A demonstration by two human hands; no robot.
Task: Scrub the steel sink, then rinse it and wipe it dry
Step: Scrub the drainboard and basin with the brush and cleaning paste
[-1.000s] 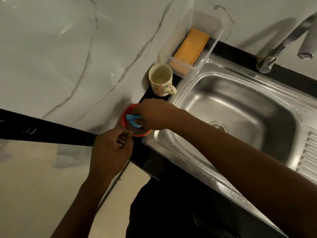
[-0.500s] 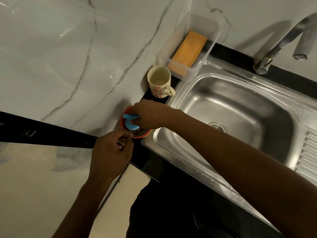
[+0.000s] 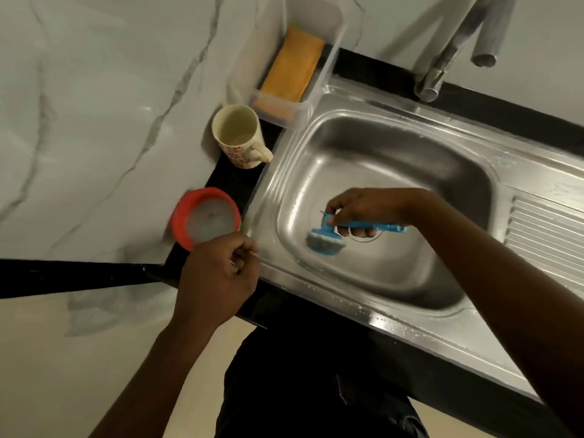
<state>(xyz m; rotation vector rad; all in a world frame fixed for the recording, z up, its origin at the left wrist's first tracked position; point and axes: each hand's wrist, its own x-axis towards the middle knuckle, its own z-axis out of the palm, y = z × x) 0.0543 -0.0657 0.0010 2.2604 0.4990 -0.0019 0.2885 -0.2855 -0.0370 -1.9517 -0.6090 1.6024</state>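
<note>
Fingers (image 3: 335, 214) of your right hand (image 3: 374, 206) grasp the blue-handled steel-wool scrubber (image 3: 325, 241); press it flat across the steel sink (image 3: 395, 147).

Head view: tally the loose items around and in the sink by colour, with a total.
Red: 1, round red plastic tub
Blue: 1, blue plastic scrub brush
Cream: 1, cream flowered ceramic mug
Orange: 1, orange folded cloth
Clear: 1, clear rectangular plastic tray
Total: 5
</note>
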